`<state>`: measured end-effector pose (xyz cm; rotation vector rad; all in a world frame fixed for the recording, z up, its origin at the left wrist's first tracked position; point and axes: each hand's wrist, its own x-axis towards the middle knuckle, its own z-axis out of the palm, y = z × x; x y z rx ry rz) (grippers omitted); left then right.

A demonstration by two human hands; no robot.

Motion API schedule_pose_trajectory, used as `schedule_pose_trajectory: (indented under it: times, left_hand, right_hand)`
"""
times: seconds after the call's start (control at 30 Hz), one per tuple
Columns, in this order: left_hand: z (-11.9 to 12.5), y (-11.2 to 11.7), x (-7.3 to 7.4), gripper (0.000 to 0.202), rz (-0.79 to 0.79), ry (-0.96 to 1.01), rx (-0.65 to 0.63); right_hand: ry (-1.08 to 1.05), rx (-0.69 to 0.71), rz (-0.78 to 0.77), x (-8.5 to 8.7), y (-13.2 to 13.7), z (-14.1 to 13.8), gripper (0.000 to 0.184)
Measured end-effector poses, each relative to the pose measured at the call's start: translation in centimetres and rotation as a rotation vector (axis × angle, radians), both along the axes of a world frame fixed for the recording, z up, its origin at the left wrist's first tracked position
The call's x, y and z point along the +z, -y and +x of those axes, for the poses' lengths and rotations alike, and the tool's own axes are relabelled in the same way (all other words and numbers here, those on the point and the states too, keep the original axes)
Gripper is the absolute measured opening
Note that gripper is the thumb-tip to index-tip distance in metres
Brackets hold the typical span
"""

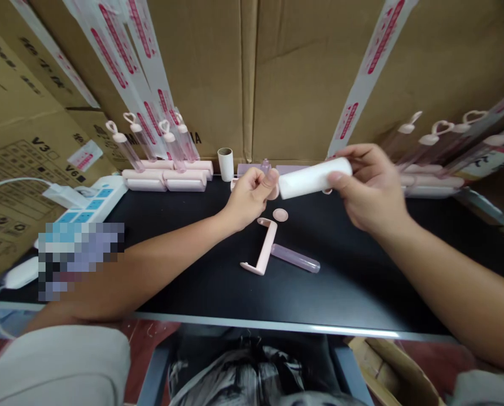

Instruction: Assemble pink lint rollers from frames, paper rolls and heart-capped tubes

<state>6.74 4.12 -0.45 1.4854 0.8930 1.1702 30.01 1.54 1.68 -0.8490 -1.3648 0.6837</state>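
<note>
My right hand (pixel 372 189) grips a white paper roll (pixel 313 177) and holds it level above the black table (pixel 192 282). My left hand (pixel 249 194) is closed in a pinch at the roll's left end, on a small pink piece that is mostly hidden by the fingers. Below the hands lie a pink bracket-shaped handle frame (pixel 262 248), a round pink cap (pixel 280 215) and a clear pink tube (pixel 296 258).
Finished pink rollers with clear heart-topped handles (pixel 158 152) lean against cardboard boxes at back left, more at back right (pixel 442 152). A cardboard core (pixel 225 163) stands at the back. A white power strip (pixel 88 200) lies at left. A cardboard box (pixel 399 366) sits below the table edge.
</note>
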Motion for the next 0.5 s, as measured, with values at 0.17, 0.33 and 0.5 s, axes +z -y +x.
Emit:
schedule_pose_trajectory:
  times: [0.17,0.33,0.5]
  left_hand:
    - [2.3,-1.7,-0.1,0.031,-0.147,-0.082,-0.197]
    - [4.3,-3.7,-0.3,0.015,0.107,-0.414,-0.258]
    - [4.6,-3.9,1.1,0.015,0.476,-0.8,-0.32]
  right_hand:
    - [-0.095,-0.186,-0.005,0.4,-1.6,3.6,0.042]
    - [0.035,-0.293,0.056,-0.9,-2.4,5.5,0.03]
    - [0.246,-0.411,0.089,-1.2,-2.6,7.1,0.027]
